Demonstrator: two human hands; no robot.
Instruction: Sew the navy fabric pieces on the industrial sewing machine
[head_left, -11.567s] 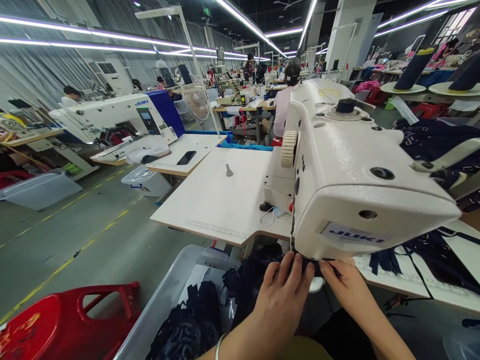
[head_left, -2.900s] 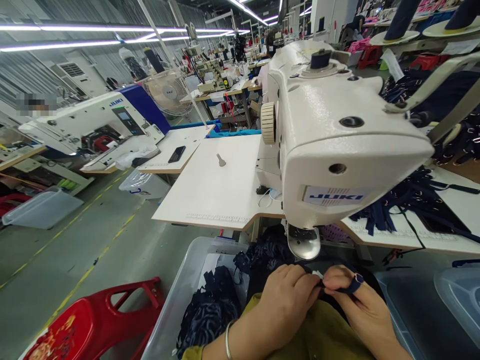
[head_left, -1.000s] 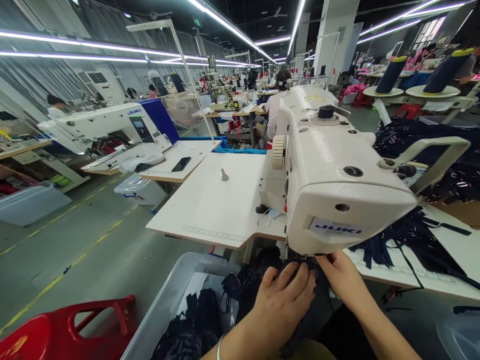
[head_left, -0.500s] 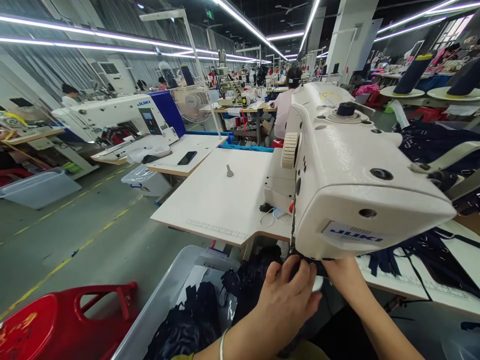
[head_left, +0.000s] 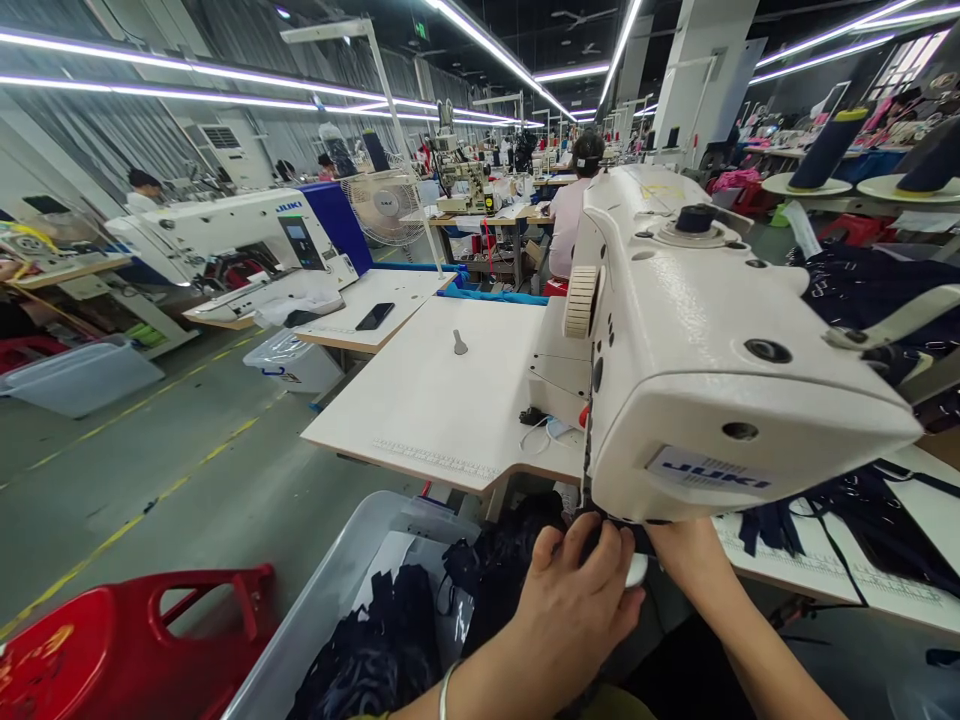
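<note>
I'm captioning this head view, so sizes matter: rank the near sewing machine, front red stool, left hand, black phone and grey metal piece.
As they look, largest first:
1. near sewing machine
2. front red stool, cut off by the frame
3. left hand
4. black phone
5. grey metal piece

Right hand [head_left: 688, 552] — fingers mostly hidden behind machine head [head_left: 739, 350].

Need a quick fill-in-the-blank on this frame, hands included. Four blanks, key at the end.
1. The left hand and right hand are at a sewing machine whose front label reads ____.
2. The bracelet is on the ____ wrist.
3. The plastic stool is ____.
4. The phone lies on a ____ tabletop.

Missing words: JUKI; left; red; white.
</note>
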